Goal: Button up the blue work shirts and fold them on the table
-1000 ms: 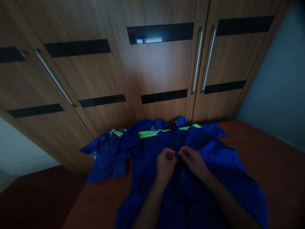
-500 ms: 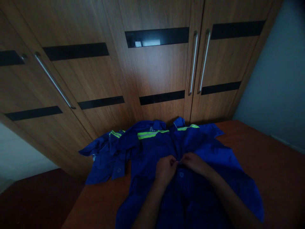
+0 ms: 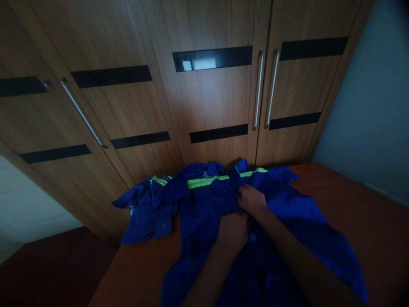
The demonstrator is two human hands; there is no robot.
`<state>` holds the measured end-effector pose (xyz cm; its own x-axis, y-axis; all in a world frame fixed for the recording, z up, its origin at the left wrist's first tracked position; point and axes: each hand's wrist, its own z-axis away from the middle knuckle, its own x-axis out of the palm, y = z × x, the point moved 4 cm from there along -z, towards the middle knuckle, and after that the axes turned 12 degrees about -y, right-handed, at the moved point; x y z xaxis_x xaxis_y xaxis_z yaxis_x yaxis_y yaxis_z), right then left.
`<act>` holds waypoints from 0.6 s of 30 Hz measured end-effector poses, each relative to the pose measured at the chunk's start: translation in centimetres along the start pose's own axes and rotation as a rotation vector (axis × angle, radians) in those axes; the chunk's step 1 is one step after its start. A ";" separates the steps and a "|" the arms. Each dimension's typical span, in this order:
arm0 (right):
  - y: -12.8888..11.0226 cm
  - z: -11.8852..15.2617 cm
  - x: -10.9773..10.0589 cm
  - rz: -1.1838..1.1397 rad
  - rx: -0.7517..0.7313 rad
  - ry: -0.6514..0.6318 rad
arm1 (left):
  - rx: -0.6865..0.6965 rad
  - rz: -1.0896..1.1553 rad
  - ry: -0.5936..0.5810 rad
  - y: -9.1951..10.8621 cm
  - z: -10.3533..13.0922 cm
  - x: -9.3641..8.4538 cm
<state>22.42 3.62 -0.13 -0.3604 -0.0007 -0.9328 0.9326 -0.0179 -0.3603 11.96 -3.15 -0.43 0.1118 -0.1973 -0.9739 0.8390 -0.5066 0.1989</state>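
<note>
A blue work jacket (image 3: 204,213) with yellow-green reflective strips lies front up on a reddish-brown table, its collar toward the cabinet. At the middle of the front opening my left hand (image 3: 234,230) is closed on the jacket's edge. Farther up the opening, below the right-hand strip, my right hand (image 3: 252,199) is closed on the jacket too. Both sets of fingertips are partly hidden by the hands and the dim light. A round button (image 3: 253,238) shows just to the right of my left hand. One sleeve (image 3: 150,213) is bunched at the left.
A wooden cabinet (image 3: 211,98) with black panels and long metal handles (image 3: 258,89) stands right behind the table (image 3: 143,273). A pale wall (image 3: 373,111) rises at the right. Dark floor (image 3: 57,264) shows at the lower left.
My right hand has moved up the opening toward the collar, away from my left hand. My left hand has turned back-up and shifted slightly right. The view has tilted slightly.
</note>
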 end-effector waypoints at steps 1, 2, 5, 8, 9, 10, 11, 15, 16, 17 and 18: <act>0.3 -0.2 0.5 -0.017 0.015 -0.013 | 0.011 0.003 0.000 0.0 0.1 -0.4; 0.8 -0.3 0.9 -0.041 0.025 -0.020 | 0.016 0.010 0.004 -0.2 0.1 -0.8; 2.5 -0.4 2.4 -0.148 0.036 -0.042 | 0.034 0.039 0.034 -1.0 -0.9 -2.3; 4.0 -0.6 3.4 -0.279 0.020 -0.050 | 0.016 0.061 0.091 -1.8 -3.4 -3.5; 4.3 -0.8 3.7 -0.318 0.013 -0.044 | 0.000 0.064 0.104 -1.9 -4.4 -3.7; 4.6 -0.9 3.9 -0.353 0.008 -0.035 | -0.019 0.065 0.110 -2.1 -5.5 -3.7; 4.8 -1.1 4.1 -0.384 0.006 -0.023 | -0.039 0.065 0.106 -2.2 -6.5 -3.5; 5.4 -1.7 4.7 -0.483 -0.001 0.024 | -0.132 0.065 0.025 -3.0 -9.1 -1.7; 5.5 -1.8 4.8 -0.505 -0.005 0.034 | -0.151 0.068 0.008 -3.2 -9.3 -1.2; 5.6 -1.8 4.9 -0.527 -0.010 0.043 | -0.166 0.072 -0.003 -3.5 -9.4 -0.9; 5.7 -1.9 5.0 -0.549 -0.015 0.051 | -0.177 0.079 -0.009 -3.7 -9.4 -0.6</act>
<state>25.98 5.42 -6.88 -0.7931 0.0535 -0.6068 0.6081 0.0123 -0.7937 13.73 6.71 -1.61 0.1768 -0.2386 -0.9549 0.9085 -0.3336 0.2516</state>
